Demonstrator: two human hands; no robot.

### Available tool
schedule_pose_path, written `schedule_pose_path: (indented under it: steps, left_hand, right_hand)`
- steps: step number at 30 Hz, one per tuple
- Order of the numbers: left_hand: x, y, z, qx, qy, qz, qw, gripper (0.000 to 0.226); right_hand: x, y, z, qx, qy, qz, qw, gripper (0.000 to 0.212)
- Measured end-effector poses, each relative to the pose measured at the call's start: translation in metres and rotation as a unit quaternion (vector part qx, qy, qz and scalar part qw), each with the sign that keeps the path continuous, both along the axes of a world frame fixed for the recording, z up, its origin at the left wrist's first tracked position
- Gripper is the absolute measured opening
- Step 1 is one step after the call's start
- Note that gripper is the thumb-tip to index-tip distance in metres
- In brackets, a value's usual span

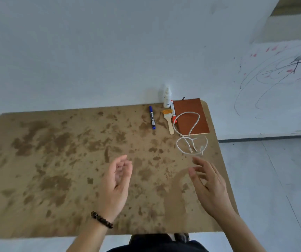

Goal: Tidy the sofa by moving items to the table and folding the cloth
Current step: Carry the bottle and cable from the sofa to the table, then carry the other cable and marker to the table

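On the brown mottled table (55, 170), at its far right corner, lie a brown notebook (194, 110), a white cable (189, 139) looped partly over it, a small paintbrush (169, 121), a blue marker (152, 120), a red-orange marker (173, 113) and a white bottle (167, 98). My left hand (116, 184) hovers over the table's middle front, fingers loosely curled, holding nothing. My right hand (209, 184) is spread open just below the cable's plug ends, apart from them. No sofa or cloth is in view.
A white wall stands behind the table. To the right is a white board with scribbled lines (282, 79) and pale floor (273, 179). My dark trousers and shoes show below the table's near edge.
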State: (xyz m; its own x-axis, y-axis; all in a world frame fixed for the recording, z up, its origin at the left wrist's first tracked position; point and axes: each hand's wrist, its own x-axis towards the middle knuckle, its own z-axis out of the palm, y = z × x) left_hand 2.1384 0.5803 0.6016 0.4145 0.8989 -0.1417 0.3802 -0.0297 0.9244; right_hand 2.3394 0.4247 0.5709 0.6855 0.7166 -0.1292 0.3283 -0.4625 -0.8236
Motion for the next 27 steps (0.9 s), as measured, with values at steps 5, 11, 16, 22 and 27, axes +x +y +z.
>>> schedule_pose_path:
  steps: [5,11,16,22,27]
  left_hand:
    - [-0.088,-0.119,0.011,-0.012,0.022,0.214,0.977,0.020]
    - [-0.194,-0.233,0.031,0.044,0.071,0.405,0.911,0.026]
    - [-0.282,-0.318,0.055,0.109,0.055,0.547,0.828,0.025]
    - [-0.392,-0.420,0.038,0.113,0.005,0.652,0.750,0.027]
    - [-0.499,-0.506,0.023,0.091,-0.014,0.699,0.709,0.030]
  right_hand:
    - [-0.048,-0.049,0.001,0.029,0.056,0.073,0.995,0.013]
    - [-0.132,-0.056,0.012,0.017,0.136,0.254,0.958,0.007]
    - [-0.222,-0.058,0.040,0.036,0.101,0.413,0.904,0.020]
    - [-0.356,-0.097,0.061,0.093,0.072,0.513,0.850,0.025]
    - [-0.488,-0.154,0.044,0.063,0.061,0.565,0.821,0.027]
